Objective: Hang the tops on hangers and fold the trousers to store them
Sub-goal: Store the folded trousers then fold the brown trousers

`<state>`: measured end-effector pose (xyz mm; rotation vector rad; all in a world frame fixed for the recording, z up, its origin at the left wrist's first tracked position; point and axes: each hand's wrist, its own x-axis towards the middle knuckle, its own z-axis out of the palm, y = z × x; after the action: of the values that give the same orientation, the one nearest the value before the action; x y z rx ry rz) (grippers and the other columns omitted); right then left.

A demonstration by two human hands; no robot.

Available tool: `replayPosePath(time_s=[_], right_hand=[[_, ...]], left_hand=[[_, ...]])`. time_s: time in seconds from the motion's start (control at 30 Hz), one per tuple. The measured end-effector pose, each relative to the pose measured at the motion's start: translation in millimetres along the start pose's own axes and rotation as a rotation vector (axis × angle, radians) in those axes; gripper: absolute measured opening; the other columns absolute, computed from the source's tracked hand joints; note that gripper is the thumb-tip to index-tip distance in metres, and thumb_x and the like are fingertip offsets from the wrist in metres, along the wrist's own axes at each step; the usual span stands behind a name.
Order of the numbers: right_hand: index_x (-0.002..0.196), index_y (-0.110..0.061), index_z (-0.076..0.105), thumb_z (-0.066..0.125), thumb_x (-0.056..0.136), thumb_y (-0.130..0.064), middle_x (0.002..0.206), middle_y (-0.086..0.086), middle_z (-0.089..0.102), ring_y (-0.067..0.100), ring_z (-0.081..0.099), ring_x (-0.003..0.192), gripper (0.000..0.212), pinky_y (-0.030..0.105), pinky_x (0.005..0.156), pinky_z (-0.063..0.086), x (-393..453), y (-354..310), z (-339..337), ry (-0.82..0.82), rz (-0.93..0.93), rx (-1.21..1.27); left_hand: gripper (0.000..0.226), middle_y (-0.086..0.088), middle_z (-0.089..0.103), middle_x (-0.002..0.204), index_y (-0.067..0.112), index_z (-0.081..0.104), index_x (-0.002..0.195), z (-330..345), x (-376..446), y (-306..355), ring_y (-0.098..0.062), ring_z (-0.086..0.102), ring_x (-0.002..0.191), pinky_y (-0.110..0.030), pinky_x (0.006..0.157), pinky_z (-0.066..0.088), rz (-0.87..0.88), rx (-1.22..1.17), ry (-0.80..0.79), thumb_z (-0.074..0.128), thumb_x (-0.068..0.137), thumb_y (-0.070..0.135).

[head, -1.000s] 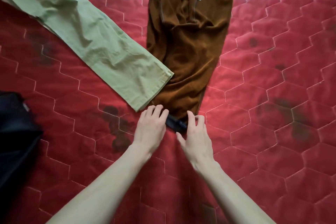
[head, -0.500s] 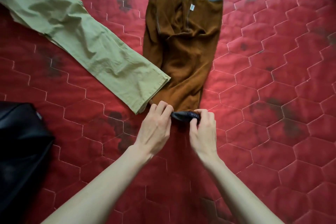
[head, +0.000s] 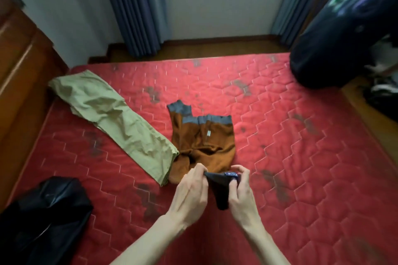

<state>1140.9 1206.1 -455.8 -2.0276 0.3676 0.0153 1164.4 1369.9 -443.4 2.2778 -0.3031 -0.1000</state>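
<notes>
Your left hand [head: 192, 191] pinches left end of dark cuff [head: 219, 187] of brown trousers [head: 204, 146]; your right hand [head: 241, 189] pinches right end, fingers curled round it. Cuff lifted off red mattress [head: 301, 157]. Brown trousers lie at centre, grey waistband toward 12 o'clock. Green trousers [head: 116, 122] at 10 o'clock, hem touching brown pair. Black garment [head: 43, 217] at 8 o'clock. Dark top [head: 344, 28] hangs at 2 o'clock.
</notes>
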Motion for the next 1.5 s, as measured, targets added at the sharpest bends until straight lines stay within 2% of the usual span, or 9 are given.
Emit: replayPosePath(time_s=[0.17, 0.33, 0.5, 0.63, 0.83, 1.13, 1.23, 1.3, 1.5], right_hand=[[0.114, -0.033, 0.048, 0.055, 0.099, -0.011, 0.102, -0.009, 0.071, 0.019, 0.070, 0.095, 0.027, 0.048, 0.092, 0.053, -26, -61, -65, -0.168, -0.034, -0.075], [0.117, -0.039, 0.044, 0.060, 0.086, -0.063, 0.087, -0.013, 0.071, 0.011, 0.069, 0.077, 0.042, 0.037, 0.069, 0.053, -57, -100, -103, -0.277, -0.277, -0.373], [0.103, -0.030, 0.046, 0.066, 0.086, -0.026, 0.086, -0.003, 0.069, 0.039, 0.069, 0.090, 0.027, 0.038, 0.063, 0.038, -65, -120, -117, -0.170, -0.290, -0.505], [0.078, -0.035, 0.042, 0.064, 0.089, -0.026, 0.069, -0.008, 0.058, 0.038, 0.059, 0.076, 0.026, 0.037, 0.056, 0.033, -57, -143, -142, -0.170, -0.131, -0.426], [0.102, -0.025, 0.062, 0.058, 0.082, -0.005, 0.106, -0.003, 0.067, 0.026, 0.065, 0.101, 0.028, 0.034, 0.075, 0.047, -26, -186, -172, -0.353, -0.082, -0.632], [0.089, 0.005, 0.072, 0.056, 0.098, -0.007, 0.072, 0.013, 0.078, 0.014, 0.062, 0.041, 0.022, 0.018, 0.038, 0.044, 14, -264, -222, -0.414, 0.102, -0.474], [0.093, 0.004, 0.069, 0.049, 0.103, -0.003, 0.079, 0.017, 0.078, 0.022, 0.072, 0.054, 0.023, 0.025, 0.046, 0.055, 17, -281, -220, -0.222, 0.008, -0.231], [0.104, -0.004, 0.070, 0.065, 0.100, -0.008, 0.090, 0.013, 0.080, 0.023, 0.076, 0.067, 0.008, 0.028, 0.056, 0.060, 7, -292, -203, -0.336, -0.092, -0.102], [0.131, -0.027, 0.063, 0.077, 0.088, -0.005, 0.133, -0.012, 0.065, 0.008, 0.059, 0.125, 0.051, 0.029, 0.104, 0.051, -32, -306, -114, -0.682, -0.453, -0.204]], left_hand=[[0.013, 0.008, 0.050, 0.075, 0.017, 0.046, 0.101, -50, -15, 81, -0.006, 0.048, 0.068, -0.031, 0.071, 0.038, -0.049, -0.124, 0.045, 0.034, 0.103, 0.021], [0.013, 0.000, 0.052, 0.071, 0.009, 0.048, 0.096, -108, -18, 128, -0.016, 0.051, 0.067, -0.036, 0.069, 0.041, -0.098, -0.123, 0.128, 0.041, 0.106, 0.007], [0.017, -0.003, 0.056, 0.076, 0.006, 0.048, 0.094, -165, -22, 173, -0.022, 0.055, 0.071, -0.040, 0.069, 0.045, 0.008, -0.047, 0.138, 0.043, 0.108, 0.014], [0.019, -0.001, 0.054, 0.069, 0.008, 0.050, 0.092, -207, -22, 200, -0.010, 0.049, 0.058, -0.031, 0.057, 0.043, 0.056, -0.041, 0.200, 0.045, 0.109, 0.016], [0.019, -0.003, 0.061, 0.072, 0.016, 0.051, 0.089, -266, -18, 218, -0.015, 0.059, 0.067, -0.026, 0.058, 0.046, 0.109, 0.021, 0.278, 0.047, 0.107, 0.020], [0.021, -0.005, 0.058, 0.067, 0.012, 0.051, 0.087, -335, -32, 205, -0.020, 0.058, 0.064, -0.048, 0.067, 0.048, -0.012, 0.158, 0.314, 0.046, 0.105, 0.022], [0.020, -0.007, 0.060, 0.073, 0.013, 0.053, 0.087, -343, -32, 214, -0.027, 0.061, 0.073, -0.051, 0.074, 0.049, -0.043, 0.102, 0.326, 0.047, 0.105, 0.022], [0.020, -0.008, 0.061, 0.073, 0.015, 0.052, 0.087, -340, -32, 223, -0.027, 0.062, 0.073, -0.049, 0.073, 0.049, -0.022, 0.109, 0.293, 0.047, 0.105, 0.021], [0.019, 0.000, 0.057, 0.067, 0.013, 0.054, 0.087, -348, -40, 236, -0.008, 0.052, 0.060, -0.035, 0.063, 0.044, 0.052, 0.118, 0.286, 0.050, 0.104, 0.019]])
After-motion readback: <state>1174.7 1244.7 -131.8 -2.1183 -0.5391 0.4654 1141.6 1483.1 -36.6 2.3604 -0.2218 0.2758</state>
